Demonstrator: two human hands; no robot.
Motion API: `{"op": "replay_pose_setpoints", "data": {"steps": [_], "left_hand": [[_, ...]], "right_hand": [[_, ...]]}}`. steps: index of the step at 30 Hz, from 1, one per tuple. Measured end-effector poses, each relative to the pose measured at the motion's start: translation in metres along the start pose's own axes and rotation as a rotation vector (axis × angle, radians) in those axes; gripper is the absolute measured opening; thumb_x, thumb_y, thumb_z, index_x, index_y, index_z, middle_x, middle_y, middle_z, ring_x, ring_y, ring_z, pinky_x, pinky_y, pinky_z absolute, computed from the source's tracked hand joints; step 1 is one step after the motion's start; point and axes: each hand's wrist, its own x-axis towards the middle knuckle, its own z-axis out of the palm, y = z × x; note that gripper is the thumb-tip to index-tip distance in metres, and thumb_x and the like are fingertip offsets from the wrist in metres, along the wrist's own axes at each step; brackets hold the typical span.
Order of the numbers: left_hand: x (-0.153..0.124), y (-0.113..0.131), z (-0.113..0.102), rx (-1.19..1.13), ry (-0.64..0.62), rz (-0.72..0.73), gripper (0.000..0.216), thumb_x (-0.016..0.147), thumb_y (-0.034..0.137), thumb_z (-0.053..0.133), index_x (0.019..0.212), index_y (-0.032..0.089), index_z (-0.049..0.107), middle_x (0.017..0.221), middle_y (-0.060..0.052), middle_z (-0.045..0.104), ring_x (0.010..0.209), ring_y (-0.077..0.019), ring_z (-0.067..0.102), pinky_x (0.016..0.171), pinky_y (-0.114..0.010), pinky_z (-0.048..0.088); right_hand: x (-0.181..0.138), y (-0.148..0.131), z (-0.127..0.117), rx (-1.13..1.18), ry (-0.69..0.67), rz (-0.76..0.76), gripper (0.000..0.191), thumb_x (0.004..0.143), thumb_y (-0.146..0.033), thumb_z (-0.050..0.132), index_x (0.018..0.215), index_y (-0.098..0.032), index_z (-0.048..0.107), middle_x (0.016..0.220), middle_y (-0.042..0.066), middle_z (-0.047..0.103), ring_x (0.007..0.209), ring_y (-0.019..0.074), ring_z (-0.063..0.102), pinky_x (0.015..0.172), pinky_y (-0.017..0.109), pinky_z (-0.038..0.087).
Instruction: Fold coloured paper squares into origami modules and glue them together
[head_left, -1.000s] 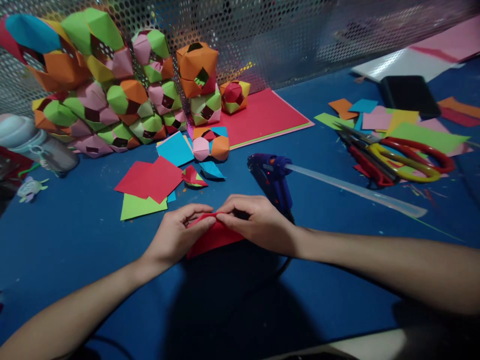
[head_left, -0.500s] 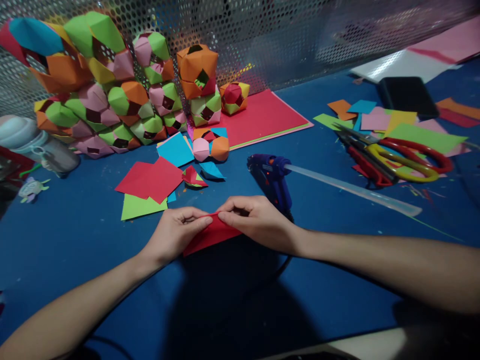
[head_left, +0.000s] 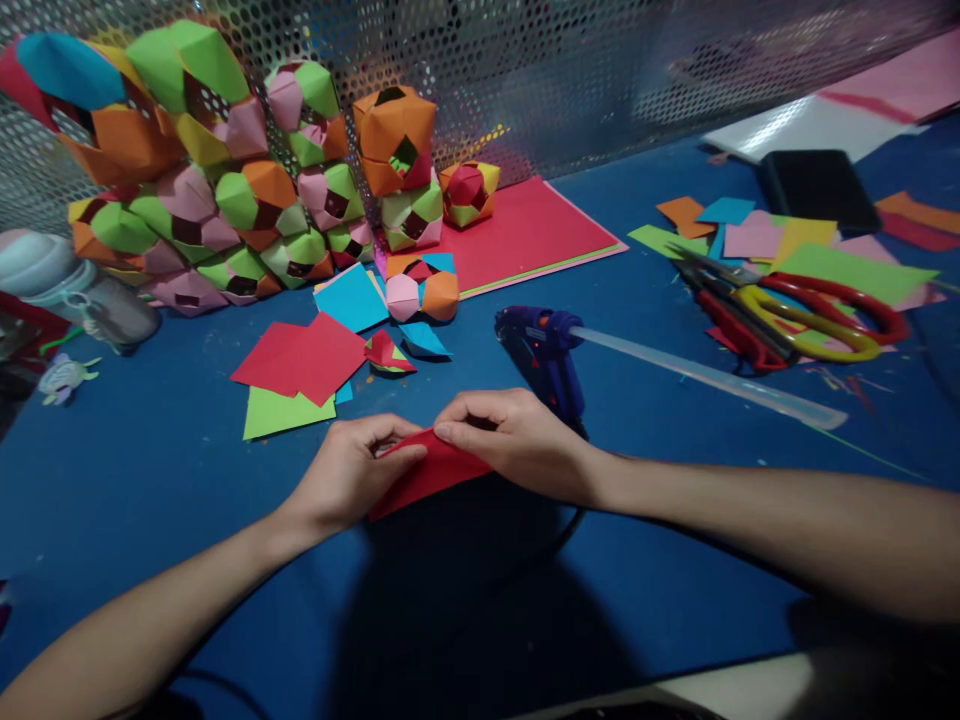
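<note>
Between my two hands is a piece of red paper (head_left: 442, 468), its top edge pinched and its lower part hanging toward me. My left hand (head_left: 352, 462) grips it at the left, thumb on the near face. At the upper edge, the thumb and forefinger of my right hand (head_left: 517, 440) hold the paper. Past the hands lie red paper squares (head_left: 330, 355), a green square (head_left: 289, 414), a folded red-and-green piece (head_left: 388, 353) and a folded blue piece (head_left: 425, 341). A blue glue gun (head_left: 551, 350) with a long glue stick (head_left: 712, 378) lies just beyond my right hand.
Folded paper blocks (head_left: 255, 200) are stacked along a perforated metal panel (head_left: 555, 90). Large red sheets (head_left: 532, 235) lie beside them. On the right are scissors (head_left: 817, 325), paper scraps (head_left: 855, 272) and a black rectangular object (head_left: 817, 190). A jar (head_left: 120, 300) stands at far left.
My left thumb has shifted slightly down on the red paper, and more of the paper's face shows between the hands. My right hand has barely moved.
</note>
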Motion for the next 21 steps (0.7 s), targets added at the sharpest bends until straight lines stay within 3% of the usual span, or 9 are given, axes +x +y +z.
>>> {"op": "replay_pose_setpoints", "data": {"steps": [6, 9, 14, 17, 21], "left_hand": [[-0.002, -0.009, 0.005, 0.078, 0.042, 0.114, 0.017, 0.081, 0.029, 0.058, 0.082, 0.019, 0.071, 0.072, -0.001, 0.071, 0.063, -0.0123, 0.061, 0.056, -0.019, 0.045], [-0.002, -0.008, 0.005, 0.069, 0.027, 0.128, 0.019, 0.082, 0.029, 0.056, 0.086, 0.020, 0.072, 0.079, -0.001, 0.073, 0.070, -0.0138, 0.064, 0.063, -0.021, 0.048], [0.001, 0.002, -0.007, -0.189, -0.105, -0.062, 0.028, 0.080, 0.027, 0.055, 0.104, 0.021, 0.069, 0.104, -0.004, 0.071, 0.098, -0.0203, 0.064, 0.085, -0.030, 0.049], [0.003, 0.003, -0.014, -0.371, -0.171, -0.164, 0.039, 0.074, 0.015, 0.050, 0.108, 0.020, 0.067, 0.104, -0.005, 0.071, 0.099, -0.0213, 0.064, 0.088, -0.034, 0.049], [0.005, 0.004, -0.019, -0.406, -0.182, -0.199, 0.048, 0.066, 0.010, 0.044, 0.105, 0.022, 0.069, 0.102, -0.005, 0.071, 0.101, -0.0213, 0.063, 0.089, -0.034, 0.049]], "right_hand": [[-0.001, 0.003, 0.002, -0.025, -0.023, -0.031, 0.012, 0.081, -0.024, 0.058, 0.077, -0.016, 0.066, 0.063, -0.002, 0.059, 0.057, 0.0090, 0.050, 0.051, 0.020, 0.038], [-0.002, 0.005, 0.002, -0.038, 0.002, -0.118, 0.011, 0.081, -0.022, 0.059, 0.076, -0.016, 0.067, 0.070, 0.000, 0.064, 0.063, 0.0099, 0.055, 0.058, 0.022, 0.042], [0.001, 0.006, -0.001, -0.055, 0.054, -0.166, 0.012, 0.081, -0.016, 0.058, 0.075, -0.016, 0.067, 0.074, 0.001, 0.068, 0.070, 0.0115, 0.060, 0.065, 0.023, 0.045], [0.003, 0.006, -0.003, -0.079, 0.058, -0.156, 0.012, 0.081, -0.016, 0.058, 0.074, -0.016, 0.067, 0.073, 0.001, 0.068, 0.068, 0.0118, 0.060, 0.064, 0.023, 0.044], [0.003, 0.006, -0.003, -0.100, 0.057, -0.177, 0.012, 0.081, -0.016, 0.058, 0.074, -0.016, 0.067, 0.073, 0.002, 0.067, 0.067, 0.0113, 0.059, 0.064, 0.023, 0.044]]}}
